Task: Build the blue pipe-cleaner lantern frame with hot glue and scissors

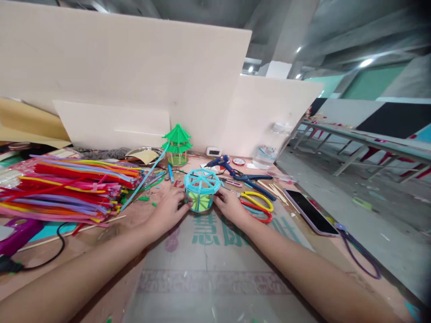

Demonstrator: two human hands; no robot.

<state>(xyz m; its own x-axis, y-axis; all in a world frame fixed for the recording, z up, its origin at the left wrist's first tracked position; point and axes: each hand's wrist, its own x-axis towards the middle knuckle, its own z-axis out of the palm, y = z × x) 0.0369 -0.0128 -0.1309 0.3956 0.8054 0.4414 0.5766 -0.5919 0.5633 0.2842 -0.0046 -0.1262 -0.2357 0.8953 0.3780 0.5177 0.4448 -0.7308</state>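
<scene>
A small round frame [201, 181] stands upright in front of me, with a light-blue, wheel-like spoked top, blue posts and a yellow-green base. It looks made of pipe cleaners. My left hand [171, 207] grips its left side low down, fingers bent against a post. On the opposite side my right hand [230, 204] pinches it near the upper rim. Its underside is hidden. Behind it, slightly left, is a green two-tiered pavilion model [178, 146] with thin wooden posts. A single light-blue pipe cleaner [145, 178] slants beside that model.
Bundled coloured pipe cleaners [67, 188] fill the left, near a purple tool [20, 235] with a cord. At right are a blue glue gun [220, 163], yellow-and-red-handled scissors [257, 204], blue-handled pliers [257, 179], wooden sticks [278, 192], a phone [310, 211] and a clear bottle [271, 148].
</scene>
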